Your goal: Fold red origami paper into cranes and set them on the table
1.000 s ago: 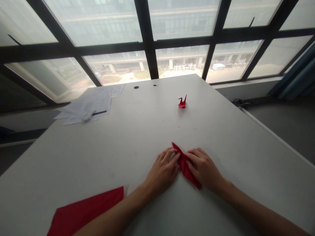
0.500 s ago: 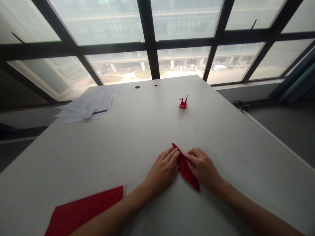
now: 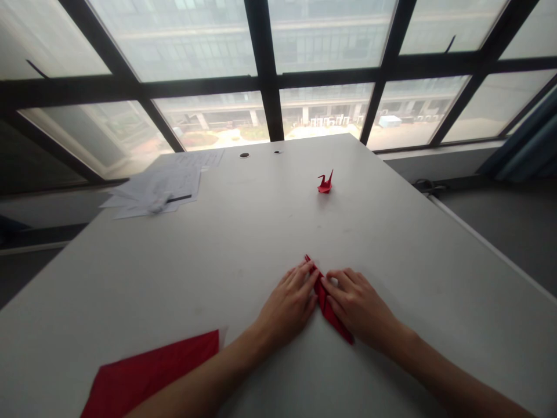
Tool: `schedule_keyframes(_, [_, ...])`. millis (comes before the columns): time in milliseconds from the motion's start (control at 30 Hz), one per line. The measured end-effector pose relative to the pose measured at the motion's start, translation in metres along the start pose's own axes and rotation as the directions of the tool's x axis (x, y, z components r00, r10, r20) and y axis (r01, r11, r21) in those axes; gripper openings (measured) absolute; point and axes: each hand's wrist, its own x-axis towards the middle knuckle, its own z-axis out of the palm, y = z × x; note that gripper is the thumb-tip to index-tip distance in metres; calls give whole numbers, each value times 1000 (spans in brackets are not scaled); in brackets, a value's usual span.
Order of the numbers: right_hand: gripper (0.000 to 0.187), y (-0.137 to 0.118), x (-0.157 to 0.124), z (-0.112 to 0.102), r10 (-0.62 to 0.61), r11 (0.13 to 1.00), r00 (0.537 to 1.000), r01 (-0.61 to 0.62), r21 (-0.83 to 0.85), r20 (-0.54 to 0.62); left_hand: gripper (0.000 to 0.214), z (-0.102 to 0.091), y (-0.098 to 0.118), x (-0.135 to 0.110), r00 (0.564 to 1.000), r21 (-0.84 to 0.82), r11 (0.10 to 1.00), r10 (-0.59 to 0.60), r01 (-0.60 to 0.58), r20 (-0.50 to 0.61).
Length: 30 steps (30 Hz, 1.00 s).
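Note:
A long, narrow piece of folded red paper [image 3: 334,323] lies slantwise on the white table between my hands. My left hand [image 3: 289,301] presses its fingertips on the upper left part of the paper, holding it down. From the other side my right hand [image 3: 364,305] grips the paper's right edge with bent fingers, thumb and fingertips against the fold. The far tip of the paper shows two thin points close together. Part of the paper is hidden under my fingers. Farther back stands a small red paper crane [image 3: 324,186].
Flat red paper [image 3: 152,371] lies at the near left, partly under my left forearm. Loose white printed sheets [image 3: 152,180] with a dark pen [image 3: 179,198] rest at the far left. Two round holes pierce the table [image 3: 261,244] near its far edge, by the windows.
My right hand has shifted slightly left toward my left hand, folding the right side of the red paper over. The visible paper strip is narrower. My left hand has barely moved.

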Motion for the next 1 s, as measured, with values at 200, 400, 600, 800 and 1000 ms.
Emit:
schedule_keyframes(200, [31, 1, -2, 1, -32, 998, 999, 31, -60, -2, 52, 3, -2, 0, 999, 42, 999, 26, -27, 30])
schedule_keyframes(400, [34, 2, -4, 2, -35, 998, 999, 36, -49, 8, 54, 7, -5, -1, 997, 127, 990, 55, -62, 58])
schedule_keyframes(600, [38, 2, -5, -1, 3, 997, 1000, -4, 72, 15, 54, 8, -6, -1, 995, 137, 987, 71, -80, 69])
schedule_keyframes(800, [44, 5, -8, -3, 211, 959, 976, -197, 204, -51, 52, 4, -3, 0, 995, 128, 989, 71, -79, 68])
schedule_keyframes(1000, [68, -32, -27, 12, 141, 990, 990, -141, 18, 33, 53, 4, -2, 0, 995, 131, 990, 45, -56, 85])
